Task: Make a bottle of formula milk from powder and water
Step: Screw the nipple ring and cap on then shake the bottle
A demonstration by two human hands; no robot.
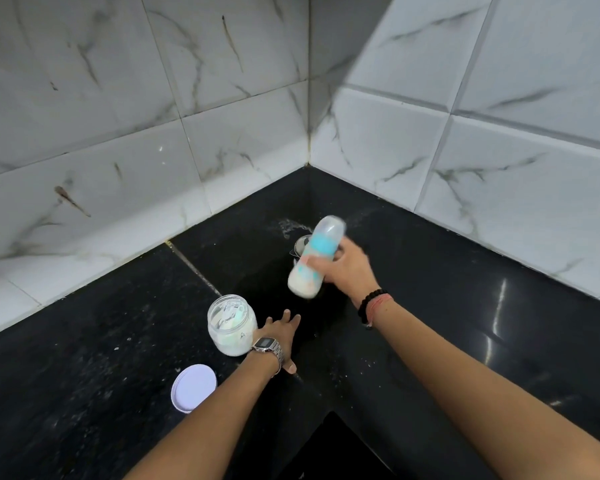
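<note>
My right hand [349, 263] grips a capped baby bottle [314, 259] with a teal collar and white milk in its lower end. The bottle is tilted, cap pointing up and right, and looks motion-blurred above the black counter [430, 306]. My left hand [281, 336] rests flat on the counter with fingers spread and holds nothing. Just left of it stands an open clear jar [231, 325] with white powder inside. The jar's white lid [194, 388] lies flat on the counter nearer to me.
A small metal object [301, 244] sits on the counter behind the bottle, partly hidden. Spilled white specks [286, 226] mark the corner. Marble-look tiled walls [222, 133] close the counter at the back and right. A dark recess [336, 452] opens at the counter's near edge.
</note>
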